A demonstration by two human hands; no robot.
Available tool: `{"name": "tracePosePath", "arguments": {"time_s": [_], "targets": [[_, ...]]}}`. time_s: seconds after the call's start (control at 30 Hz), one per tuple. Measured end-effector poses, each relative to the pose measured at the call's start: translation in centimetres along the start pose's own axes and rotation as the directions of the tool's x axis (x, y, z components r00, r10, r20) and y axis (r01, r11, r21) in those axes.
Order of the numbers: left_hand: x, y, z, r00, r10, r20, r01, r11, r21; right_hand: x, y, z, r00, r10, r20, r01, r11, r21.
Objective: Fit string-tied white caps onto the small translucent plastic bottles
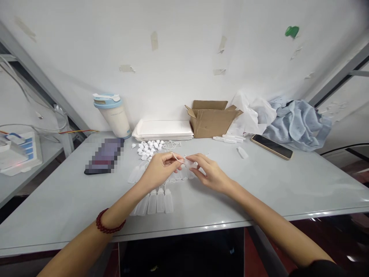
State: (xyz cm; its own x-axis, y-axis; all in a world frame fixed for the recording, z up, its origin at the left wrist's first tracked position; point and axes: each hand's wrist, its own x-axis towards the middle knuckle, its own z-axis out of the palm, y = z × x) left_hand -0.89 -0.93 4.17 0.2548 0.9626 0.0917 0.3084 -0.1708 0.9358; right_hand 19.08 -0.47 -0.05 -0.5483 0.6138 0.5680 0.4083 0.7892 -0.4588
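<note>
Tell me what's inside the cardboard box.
Over the front edge of the open box, only its own cardboard shows. Its front covers the lower inside, so any contents there cannot be seen.

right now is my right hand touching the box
Apart. The head view shows grey tabletop between the right hand and the box, which stands farther back near the wall.

Bright, cool light over the grey table [305, 184].
It seems to come from above: I see soft shadows on its top, glare along the near edge [215, 226], deep dark underneath. The metal frame [34, 72] leans and stretches at left; the translucent bottles [160, 202] look soft; coarse pixel blocks cover a dark object [104, 157].
</note>
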Motion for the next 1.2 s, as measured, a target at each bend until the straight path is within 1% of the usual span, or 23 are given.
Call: {"name": "tracePosePath", "arguments": {"time_s": [0.2, 0.4, 0.53, 0.63, 0.73, 0.83, 0.93, 1.1, 1.2], "targets": [[0.1, -0.2, -0.1, 0.996, 0.086, -0.01, -0.085, 0.991, 0.105, -0.1, -0.1, 0.2, 1.0, -0.007, -0.002, 0.007, 0.999, 0.032], [0.0, -0.2, -0.1, 0.992, 0.126, 0.018, -0.127, 0.99, 0.063, -0.1, -0.3, 0.2, 1.0, 0.021, -0.017, -0.02, 0.997, 0.074], [-0.1, 0.1, -0.1, 0.987, 0.155, 0.045, -0.158, 0.985, 0.073, -0.1, -0.3, 0.1, 0.999, 0.029, -0.042, -0.026, 0.997, 0.073], [-0.2, 0.1, -0.1, 0.989, 0.149, 0.022, -0.15, 0.986, 0.069, -0.1, -0.3, 0.2, 0.997, 0.021, -0.072, -0.016, 0.998, 0.063], [-0.1, 0.0, -0.1, 0.994, 0.111, 0.002, -0.111, 0.993, 0.025, -0.1, -0.4, 0.3, 0.996, 0.003, -0.095, 0.001, 0.999, 0.043], [-0.2, 0.0, -0.3, 0.997, 0.069, 0.037, -0.067, 0.997, -0.031, -0.1, -0.6, 0.3, 0.994, 0.01, -0.107, -0.005, 0.999, 0.049], [-0.2, 0.0, -0.3, 0.997, 0.052, 0.059, -0.047, 0.995, -0.085, -0.1, -0.8, 0.2, 0.993, 0.029, -0.116, -0.02, 0.997, 0.08], [-0.1, 0.0, -0.3, 0.995, 0.074, 0.071, -0.065, 0.99, -0.126, 0.0, -1.2, 0.0, 0.993, 0.043, -0.11, -0.03, 0.993, 0.117], [-0.2, 0.1, -0.3, 0.99, 0.088, 0.106, -0.076, 0.99, -0.119, 0.1, -1.5, -0.1, 0.994, 0.046, -0.097, -0.031, 0.989, 0.145]]}}
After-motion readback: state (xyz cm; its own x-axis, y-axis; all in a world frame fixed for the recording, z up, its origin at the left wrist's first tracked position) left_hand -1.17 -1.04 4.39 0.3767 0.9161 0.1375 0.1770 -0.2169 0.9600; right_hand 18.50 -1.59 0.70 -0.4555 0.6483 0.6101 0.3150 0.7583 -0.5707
